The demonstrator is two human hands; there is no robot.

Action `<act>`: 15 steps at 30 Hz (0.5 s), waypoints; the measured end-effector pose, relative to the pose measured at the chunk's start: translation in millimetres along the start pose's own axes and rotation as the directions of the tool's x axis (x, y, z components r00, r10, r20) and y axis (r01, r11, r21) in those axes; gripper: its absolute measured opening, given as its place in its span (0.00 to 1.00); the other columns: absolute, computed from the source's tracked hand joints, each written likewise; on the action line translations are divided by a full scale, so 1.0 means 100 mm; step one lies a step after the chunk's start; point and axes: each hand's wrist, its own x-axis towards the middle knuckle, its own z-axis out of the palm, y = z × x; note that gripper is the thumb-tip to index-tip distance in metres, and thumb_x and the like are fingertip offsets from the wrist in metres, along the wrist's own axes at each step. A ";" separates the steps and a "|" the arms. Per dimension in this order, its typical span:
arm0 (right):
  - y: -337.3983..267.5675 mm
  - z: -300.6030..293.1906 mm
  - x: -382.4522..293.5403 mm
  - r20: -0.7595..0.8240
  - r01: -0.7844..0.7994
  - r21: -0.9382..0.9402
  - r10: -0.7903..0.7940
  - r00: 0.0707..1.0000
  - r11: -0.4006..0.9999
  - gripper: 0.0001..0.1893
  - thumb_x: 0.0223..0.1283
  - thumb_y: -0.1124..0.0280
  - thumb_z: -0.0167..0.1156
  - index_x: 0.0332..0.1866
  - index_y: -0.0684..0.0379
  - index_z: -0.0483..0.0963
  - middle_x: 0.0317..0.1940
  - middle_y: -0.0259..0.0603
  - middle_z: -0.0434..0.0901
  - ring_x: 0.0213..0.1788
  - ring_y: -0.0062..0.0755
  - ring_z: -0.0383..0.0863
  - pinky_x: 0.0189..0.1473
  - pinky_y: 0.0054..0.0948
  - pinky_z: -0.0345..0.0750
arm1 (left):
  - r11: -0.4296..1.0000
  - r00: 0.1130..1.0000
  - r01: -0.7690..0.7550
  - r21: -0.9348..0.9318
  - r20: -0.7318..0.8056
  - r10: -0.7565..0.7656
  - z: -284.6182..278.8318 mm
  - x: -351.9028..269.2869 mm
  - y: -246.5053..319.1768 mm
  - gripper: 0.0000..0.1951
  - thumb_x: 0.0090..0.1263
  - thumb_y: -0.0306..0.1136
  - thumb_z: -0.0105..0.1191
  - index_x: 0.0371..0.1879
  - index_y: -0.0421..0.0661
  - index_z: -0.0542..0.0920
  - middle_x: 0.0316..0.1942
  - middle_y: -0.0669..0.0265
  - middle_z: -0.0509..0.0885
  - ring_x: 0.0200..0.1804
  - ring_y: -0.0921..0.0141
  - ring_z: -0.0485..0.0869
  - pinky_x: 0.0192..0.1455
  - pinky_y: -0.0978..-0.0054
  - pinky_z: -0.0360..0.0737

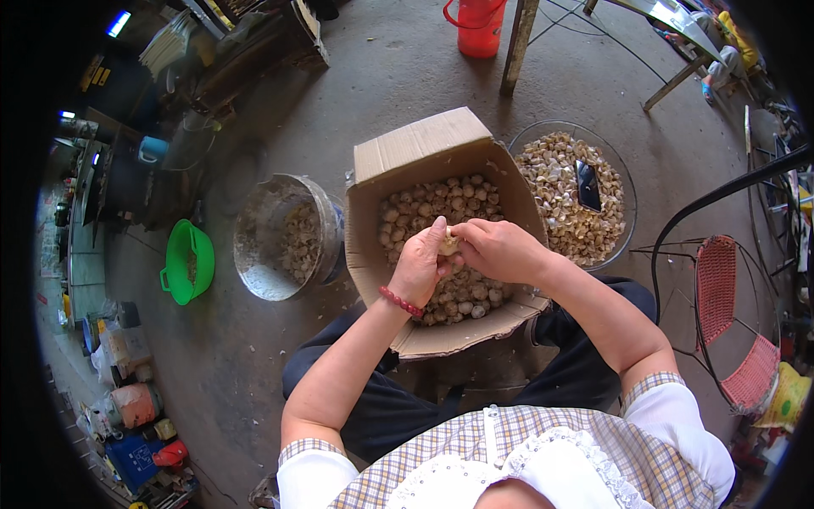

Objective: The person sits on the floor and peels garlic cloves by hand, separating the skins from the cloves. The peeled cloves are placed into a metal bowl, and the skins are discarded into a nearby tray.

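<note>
My left hand (421, 264), with a red bead bracelet at its wrist, holds a pale garlic bulb (449, 243) above an open cardboard box (420, 149). The fingers of my right hand (499, 248) pinch the same bulb from the other side. Many whole garlic bulbs (467, 191) lie in the box between my knees. Right of the box, a round wire-rimmed basket (629, 191) is heaped with loose garlic cloves (559, 223), and a dark phone (587, 186) lies on them. To the left stands a bucket (273, 286) with papery skins inside.
A green plastic basin (200, 267) sits farther left. A red bucket (481, 28) stands beyond the box, near a wooden-legged table (518, 48). At right is a red woven chair (715, 292). Another person (731, 57) sits at the far upper right. Bits of skin dot the floor.
</note>
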 end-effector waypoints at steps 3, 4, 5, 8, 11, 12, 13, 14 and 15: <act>0.04 0.02 0.02 -0.065 -0.005 0.107 0.012 0.998 0.994 0.11 0.59 0.71 0.57 0.44 0.65 0.72 0.35 0.51 0.80 0.36 0.50 0.82 0.39 0.39 0.81 | 1.000 1.000 -0.006 -0.008 -0.002 0.006 0.01 0.00 0.00 0.20 0.75 0.50 0.44 0.36 0.45 0.78 0.28 0.71 0.80 0.27 0.80 0.76 0.24 0.86 0.66; 0.04 0.03 0.02 -0.090 0.007 0.127 0.005 0.996 0.992 0.11 0.59 0.71 0.57 0.44 0.65 0.72 0.34 0.52 0.80 0.36 0.50 0.82 0.39 0.40 0.80 | 1.000 1.000 -0.016 -0.010 0.010 0.016 0.02 0.00 0.01 0.19 0.75 0.50 0.44 0.36 0.45 0.78 0.28 0.71 0.80 0.27 0.79 0.76 0.24 0.86 0.66; 0.05 0.04 0.02 -0.109 0.006 0.145 0.010 0.994 0.989 0.11 0.59 0.71 0.57 0.44 0.65 0.72 0.34 0.52 0.80 0.37 0.51 0.82 0.39 0.40 0.80 | 1.000 1.000 -0.022 -0.011 0.018 0.022 0.02 0.01 0.01 0.19 0.75 0.50 0.44 0.36 0.45 0.78 0.28 0.71 0.80 0.27 0.79 0.76 0.24 0.86 0.66; 0.05 0.06 0.00 -0.138 0.006 0.176 0.018 0.990 0.984 0.11 0.59 0.71 0.57 0.44 0.65 0.72 0.34 0.53 0.80 0.37 0.52 0.82 0.39 0.40 0.80 | 0.999 0.999 -0.032 -0.016 0.035 0.033 0.02 0.01 0.03 0.19 0.75 0.49 0.44 0.37 0.44 0.78 0.28 0.71 0.80 0.27 0.79 0.76 0.24 0.86 0.67; 0.04 0.07 -0.02 -0.106 -0.040 0.187 0.061 0.992 0.982 0.12 0.60 0.71 0.57 0.45 0.65 0.70 0.34 0.55 0.79 0.37 0.52 0.81 0.39 0.41 0.80 | 0.999 0.997 -0.049 -0.022 0.058 0.050 0.02 0.00 0.03 0.19 0.75 0.49 0.45 0.37 0.44 0.78 0.29 0.70 0.80 0.28 0.79 0.77 0.25 0.87 0.68; 0.04 0.06 -0.02 -0.087 -0.064 0.188 0.081 0.993 0.980 0.12 0.60 0.71 0.57 0.45 0.65 0.69 0.34 0.55 0.79 0.37 0.52 0.81 0.39 0.41 0.80 | 0.998 0.997 -0.055 -0.023 0.058 0.056 0.03 0.00 0.04 0.19 0.75 0.49 0.45 0.38 0.43 0.78 0.30 0.70 0.80 0.28 0.79 0.77 0.25 0.87 0.68; 0.05 0.06 -0.01 -0.100 -0.047 0.171 0.065 0.993 0.984 0.12 0.61 0.71 0.56 0.46 0.65 0.69 0.33 0.55 0.79 0.36 0.53 0.81 0.39 0.41 0.79 | 0.998 0.996 -0.050 -0.022 0.070 0.052 0.04 -0.01 0.02 0.19 0.75 0.49 0.45 0.39 0.43 0.78 0.31 0.70 0.80 0.29 0.78 0.78 0.26 0.86 0.68; 0.06 0.05 0.01 -0.113 -0.031 0.153 0.049 0.992 0.988 0.11 0.62 0.71 0.55 0.46 0.65 0.68 0.33 0.55 0.79 0.36 0.53 0.81 0.38 0.41 0.79 | 0.999 0.996 -0.044 -0.021 0.073 0.046 0.07 -0.03 0.00 0.20 0.75 0.49 0.44 0.39 0.43 0.78 0.32 0.70 0.80 0.29 0.78 0.78 0.26 0.86 0.69; 0.07 0.04 0.03 -0.089 -0.060 0.128 0.072 0.993 0.990 0.11 0.63 0.71 0.54 0.47 0.65 0.67 0.33 0.55 0.79 0.36 0.54 0.81 0.38 0.41 0.79 | 0.999 0.996 -0.033 -0.016 0.079 0.034 0.09 -0.04 -0.01 0.20 0.75 0.49 0.44 0.40 0.42 0.78 0.32 0.69 0.80 0.30 0.77 0.79 0.26 0.86 0.69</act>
